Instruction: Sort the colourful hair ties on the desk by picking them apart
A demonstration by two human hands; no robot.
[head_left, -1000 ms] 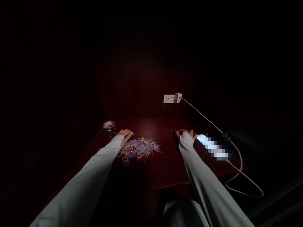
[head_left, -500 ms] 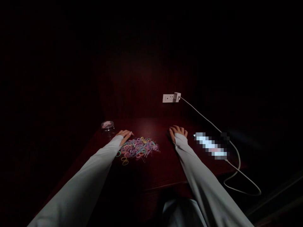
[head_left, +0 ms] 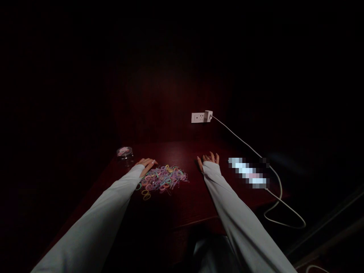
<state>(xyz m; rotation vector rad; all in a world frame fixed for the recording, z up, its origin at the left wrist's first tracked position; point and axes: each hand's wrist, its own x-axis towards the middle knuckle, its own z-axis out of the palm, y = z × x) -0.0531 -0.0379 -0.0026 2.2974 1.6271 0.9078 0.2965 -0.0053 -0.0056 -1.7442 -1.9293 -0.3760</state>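
Observation:
A loose pile of small colourful bands and clips lies on the dark red table. My left hand rests at the pile's upper left edge, fingers stretched out and holding nothing. To the right of the pile, apart from it, my right hand is on the table with its fingers spread and nothing visibly in it. A clear round jar with pink pieces showing at its top stands left of my left hand.
A lit, pixelated device lies to the right of my right hand. Its white cable loops past the table's right edge and runs up to a charger in the wall socket.
The whole view has shifted slightly, so things appear a little further left. The fingers of my right hand are more spread. The pile looks much the same.

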